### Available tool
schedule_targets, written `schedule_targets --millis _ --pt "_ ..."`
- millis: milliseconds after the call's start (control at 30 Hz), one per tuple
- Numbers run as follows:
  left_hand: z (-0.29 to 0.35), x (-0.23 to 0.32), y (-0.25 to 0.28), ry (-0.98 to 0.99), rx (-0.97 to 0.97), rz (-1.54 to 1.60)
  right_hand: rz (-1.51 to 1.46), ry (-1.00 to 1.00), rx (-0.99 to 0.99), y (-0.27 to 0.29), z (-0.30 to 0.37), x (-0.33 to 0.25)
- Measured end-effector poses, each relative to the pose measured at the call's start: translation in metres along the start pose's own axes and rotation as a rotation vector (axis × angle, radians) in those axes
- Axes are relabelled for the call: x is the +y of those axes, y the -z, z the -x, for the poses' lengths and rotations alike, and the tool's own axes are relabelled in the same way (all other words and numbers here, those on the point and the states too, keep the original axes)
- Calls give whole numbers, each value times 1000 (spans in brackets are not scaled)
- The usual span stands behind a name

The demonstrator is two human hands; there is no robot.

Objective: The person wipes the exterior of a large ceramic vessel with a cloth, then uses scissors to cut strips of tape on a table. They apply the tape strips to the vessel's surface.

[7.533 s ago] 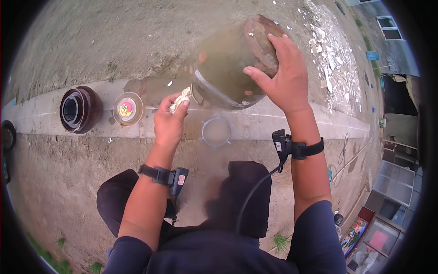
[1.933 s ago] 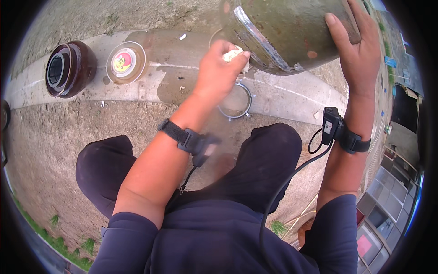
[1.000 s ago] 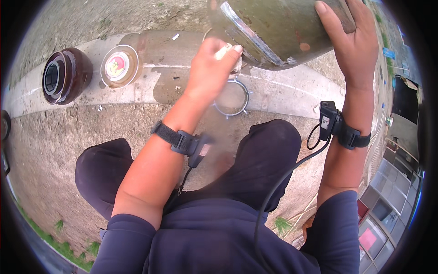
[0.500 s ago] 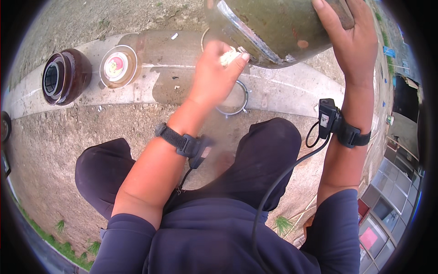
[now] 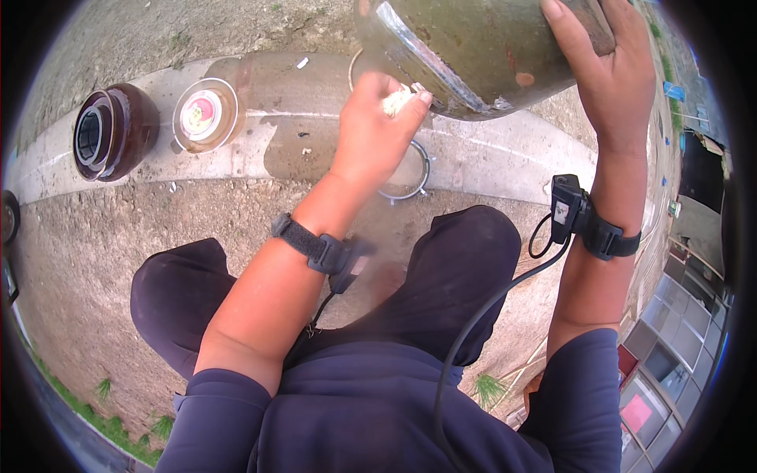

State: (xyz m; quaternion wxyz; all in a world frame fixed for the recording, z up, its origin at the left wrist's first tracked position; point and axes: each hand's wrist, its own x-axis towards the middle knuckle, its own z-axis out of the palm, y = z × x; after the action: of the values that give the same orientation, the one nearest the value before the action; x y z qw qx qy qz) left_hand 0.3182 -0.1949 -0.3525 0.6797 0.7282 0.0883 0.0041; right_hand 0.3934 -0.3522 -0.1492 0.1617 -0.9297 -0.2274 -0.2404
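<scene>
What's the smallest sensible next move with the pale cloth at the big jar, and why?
Perhaps shift the left hand, with its crumpled pale cloth, slightly along the mouth end of the greenish-brown jar: the cloth is pinched at that end, the jar is tipped, and the right hand holds the opposite end, so it can probably brace it.

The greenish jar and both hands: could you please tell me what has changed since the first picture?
The greenish jar has shifted up and right in view, now cut by the upper edge, likely partly through head movement. The right hand gripping it and the left hand, pinching a pale wad, went likewise. Both kept hold. The brown pot stayed on the concrete strip.
</scene>
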Motion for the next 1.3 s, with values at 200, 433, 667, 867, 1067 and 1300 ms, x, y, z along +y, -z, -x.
schedule_targets --millis 200,433,667,867,1067,1300 --pt "-2 5 -3 -56 39 -4 -10 107 76 -8 3 28" --pt "-2 2 3 61 -57 174 84 119 64 -10 6 13" --pt "-5 7 5 59 -48 140 63 108 94 -14 3 14" --pt "-5 3 6 47 -88 175 28 19 14 -2 1 24" --pt "-6 0 7 75 -97 209 105 101 84 -9 5 21" --pt "-7 -3 8 78 -99 241 31 42 -3 1 4 5"
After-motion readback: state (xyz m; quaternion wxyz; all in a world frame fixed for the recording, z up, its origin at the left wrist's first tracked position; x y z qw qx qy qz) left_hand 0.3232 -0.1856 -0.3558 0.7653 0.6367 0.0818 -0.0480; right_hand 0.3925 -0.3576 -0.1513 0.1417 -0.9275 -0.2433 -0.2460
